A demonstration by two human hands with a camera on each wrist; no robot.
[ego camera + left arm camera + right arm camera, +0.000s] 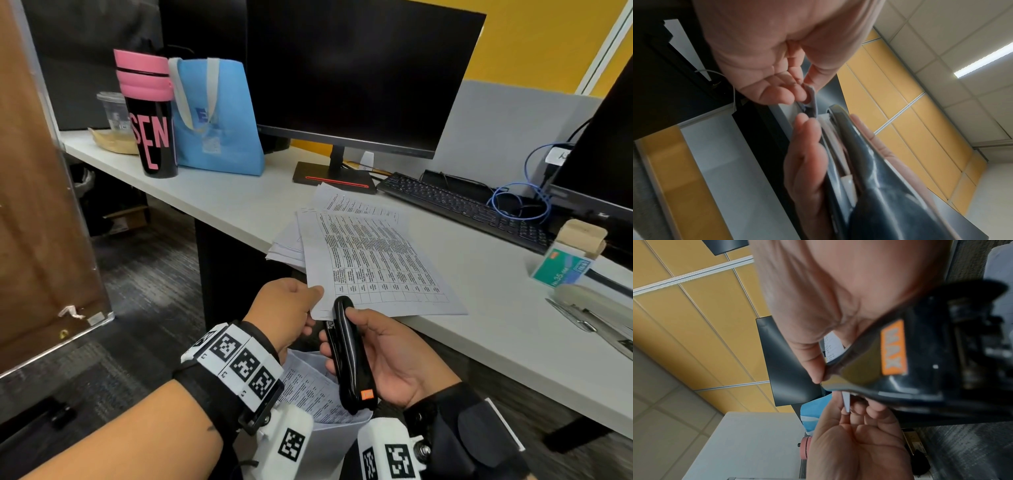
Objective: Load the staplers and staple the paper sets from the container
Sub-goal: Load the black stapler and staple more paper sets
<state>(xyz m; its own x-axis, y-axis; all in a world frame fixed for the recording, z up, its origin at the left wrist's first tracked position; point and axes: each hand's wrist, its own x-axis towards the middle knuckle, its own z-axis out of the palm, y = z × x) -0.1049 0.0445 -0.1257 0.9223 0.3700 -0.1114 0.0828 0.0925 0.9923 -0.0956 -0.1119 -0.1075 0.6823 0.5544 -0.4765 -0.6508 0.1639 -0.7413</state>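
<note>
Left hand [286, 308] pinches the paper set's [370, 263] corner; right hand [383, 356] grips the black stapler [347, 356]. Keep sheets squared between the fingers, then squeeze firmly.

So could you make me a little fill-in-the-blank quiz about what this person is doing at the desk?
1. The right hand grips a black ____ with an orange label.
2. The left hand pinches the near corner of a printed ____ set that lies on the desk edge.
3. The tall black tumbler at the far end of the desk has a ____ lid.
4. The monitor behind the sheets has a ____ screen.

Missing words: stapler; paper; pink; dark
</note>
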